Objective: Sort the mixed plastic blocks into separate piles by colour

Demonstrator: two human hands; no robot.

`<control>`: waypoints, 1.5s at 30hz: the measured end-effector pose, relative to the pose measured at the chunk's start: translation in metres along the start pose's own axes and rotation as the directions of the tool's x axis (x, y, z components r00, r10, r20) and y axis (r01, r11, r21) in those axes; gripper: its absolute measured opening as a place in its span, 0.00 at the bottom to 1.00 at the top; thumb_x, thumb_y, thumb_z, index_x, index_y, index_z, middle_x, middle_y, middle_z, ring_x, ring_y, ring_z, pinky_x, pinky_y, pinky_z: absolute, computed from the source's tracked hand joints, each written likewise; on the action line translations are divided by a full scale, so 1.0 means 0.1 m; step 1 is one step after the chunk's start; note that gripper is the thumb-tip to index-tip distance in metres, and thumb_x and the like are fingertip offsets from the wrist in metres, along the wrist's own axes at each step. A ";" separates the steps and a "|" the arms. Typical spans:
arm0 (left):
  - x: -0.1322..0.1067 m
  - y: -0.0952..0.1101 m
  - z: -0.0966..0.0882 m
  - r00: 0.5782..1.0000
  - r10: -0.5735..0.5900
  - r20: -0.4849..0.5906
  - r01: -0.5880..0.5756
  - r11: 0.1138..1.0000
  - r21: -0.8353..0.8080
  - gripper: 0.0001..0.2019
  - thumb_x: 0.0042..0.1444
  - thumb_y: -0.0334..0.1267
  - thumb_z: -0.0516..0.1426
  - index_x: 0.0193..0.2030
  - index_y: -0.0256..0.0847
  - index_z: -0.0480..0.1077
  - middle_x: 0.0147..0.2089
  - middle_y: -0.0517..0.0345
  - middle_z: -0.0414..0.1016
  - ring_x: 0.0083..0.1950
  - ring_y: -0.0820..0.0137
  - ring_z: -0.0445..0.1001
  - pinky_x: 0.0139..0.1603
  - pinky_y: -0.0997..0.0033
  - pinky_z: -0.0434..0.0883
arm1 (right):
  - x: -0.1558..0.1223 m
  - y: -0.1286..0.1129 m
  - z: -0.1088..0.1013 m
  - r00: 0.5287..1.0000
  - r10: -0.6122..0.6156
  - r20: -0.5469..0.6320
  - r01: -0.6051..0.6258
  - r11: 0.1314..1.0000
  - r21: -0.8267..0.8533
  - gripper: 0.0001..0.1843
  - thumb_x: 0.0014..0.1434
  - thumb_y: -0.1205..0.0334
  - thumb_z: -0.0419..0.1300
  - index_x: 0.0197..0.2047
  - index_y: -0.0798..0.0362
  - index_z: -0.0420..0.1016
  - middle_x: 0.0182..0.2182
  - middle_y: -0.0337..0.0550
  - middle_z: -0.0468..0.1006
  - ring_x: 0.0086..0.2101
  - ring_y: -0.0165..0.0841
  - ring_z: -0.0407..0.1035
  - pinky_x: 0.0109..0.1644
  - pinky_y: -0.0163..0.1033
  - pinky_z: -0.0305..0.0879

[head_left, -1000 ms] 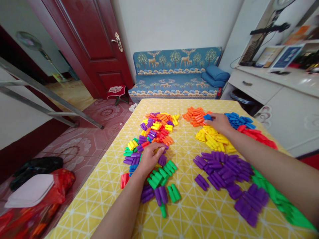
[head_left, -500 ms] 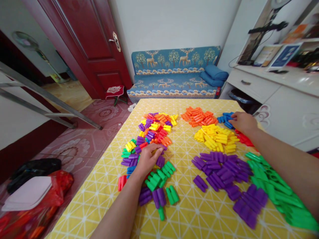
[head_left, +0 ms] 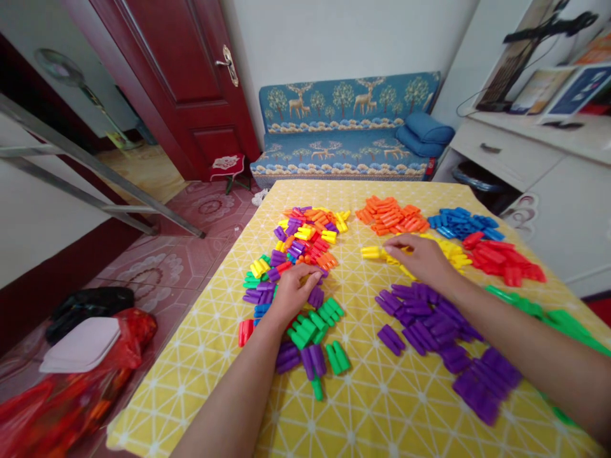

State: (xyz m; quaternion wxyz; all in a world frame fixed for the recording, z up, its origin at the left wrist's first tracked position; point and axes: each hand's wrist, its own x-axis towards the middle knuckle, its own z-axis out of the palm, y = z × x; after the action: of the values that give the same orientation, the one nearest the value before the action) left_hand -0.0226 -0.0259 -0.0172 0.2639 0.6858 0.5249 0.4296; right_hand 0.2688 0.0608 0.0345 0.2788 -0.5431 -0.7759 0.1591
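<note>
Small plastic blocks cover a table with a yellow patterned cloth (head_left: 382,413). My left hand (head_left: 292,291) rests on the mixed-colour pile (head_left: 305,245); its fingers are curled and what they hold is hidden. My right hand (head_left: 422,257) lies over the yellow pile (head_left: 456,256), fingers loosely bent and nothing visible in them, with a lone yellow block (head_left: 372,252) just left of it. The sorted heaps are orange (head_left: 391,216), blue (head_left: 461,222), red (head_left: 503,262), purple (head_left: 439,324) and green (head_left: 548,312).
A blue patterned sofa (head_left: 344,140) stands beyond the table's far edge. A white cabinet (head_left: 548,191) is on the right. On the left are a red door (head_left: 181,83), a slanted metal ladder (head_left: 95,184), a small stool (head_left: 226,168) and a red bag (head_left: 71,388) on the floor.
My right hand carried a blue block from beside the orange heap to the blue heap, then came back over the yellow pile without it. The left hand stayed on the mixed pile.
</note>
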 end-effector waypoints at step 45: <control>0.01 0.01 0.00 0.999 0.035 0.007 -0.035 0.999 0.022 0.12 0.63 0.42 0.53 0.38 0.38 0.76 0.38 0.53 0.78 0.40 0.65 0.75 0.44 0.67 0.70 | 0.03 0.57 -0.36 0.958 0.253 -0.139 -0.284 0.737 -0.614 0.19 0.61 0.60 0.53 0.51 0.54 0.76 0.47 0.57 0.74 0.41 0.43 0.72 0.38 0.41 0.66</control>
State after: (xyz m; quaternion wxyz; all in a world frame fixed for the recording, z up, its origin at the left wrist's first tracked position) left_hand -0.0220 -0.0251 -0.0166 0.2504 0.6992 0.5167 0.4259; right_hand 0.3325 0.0818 0.0328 0.0740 -0.7141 -0.6912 -0.0825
